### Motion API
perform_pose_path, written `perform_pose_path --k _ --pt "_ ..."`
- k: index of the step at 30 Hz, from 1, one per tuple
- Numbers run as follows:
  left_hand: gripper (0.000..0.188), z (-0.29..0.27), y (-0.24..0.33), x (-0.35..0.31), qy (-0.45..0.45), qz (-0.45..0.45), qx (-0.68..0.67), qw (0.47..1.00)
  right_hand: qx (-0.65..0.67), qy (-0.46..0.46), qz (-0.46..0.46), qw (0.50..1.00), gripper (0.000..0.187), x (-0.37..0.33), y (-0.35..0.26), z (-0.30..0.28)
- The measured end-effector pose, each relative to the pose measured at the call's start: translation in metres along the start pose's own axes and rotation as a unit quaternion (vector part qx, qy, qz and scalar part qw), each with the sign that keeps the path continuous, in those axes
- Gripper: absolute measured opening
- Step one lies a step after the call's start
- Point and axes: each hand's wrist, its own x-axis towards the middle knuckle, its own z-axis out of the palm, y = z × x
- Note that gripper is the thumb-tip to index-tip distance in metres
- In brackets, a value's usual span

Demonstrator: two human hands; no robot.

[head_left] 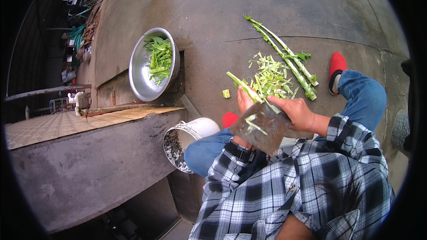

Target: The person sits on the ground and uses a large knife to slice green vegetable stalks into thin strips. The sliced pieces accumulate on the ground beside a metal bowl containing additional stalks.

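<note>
Black-and-white plaid shirt (275,195) is seen closest. By the right hand (300,113), a broad, stained cleaver (264,135) is gripped. By the left hand (244,101), partly hidden behind the blade, a pale green stem (237,79) is clasped. Green shavings (272,78) are heaped on the floor (209,58) just beyond both hands; past them, two long leafy-tipped stalks (292,67) are laid. Left of the left hand, cut greens (159,60) are held in a metal basin (138,73).

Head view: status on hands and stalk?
Left hand gripping stalk. Right hand holding cleaver. Cleaver hides part of left hand. Peelings on ground beyond.
</note>
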Motion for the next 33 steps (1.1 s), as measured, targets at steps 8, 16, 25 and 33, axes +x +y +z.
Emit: perform_pose_path --k 8,16,25,33 --pt "0.034 0.017 0.011 -0.008 0.028 0.003 0.061 0.998 0.029 0.016 0.010 0.999 0.086 0.000 -0.003 0.000" --pt "0.026 0.021 0.010 -0.029 -0.126 0.043 0.132 0.982 -0.004 -0.001 0.075 0.997 0.087 0.004 0.003 0.000" --pt "0.031 0.023 0.011 -0.036 -0.176 -0.126 -0.076 0.973 0.032 0.018 0.079 0.996 0.070 0.007 0.004 0.000" --pt "0.028 0.032 0.019 -0.034 0.011 -0.090 0.086 0.992 0.117 0.220 0.292 0.923 0.036 0.027 0.037 -0.020"
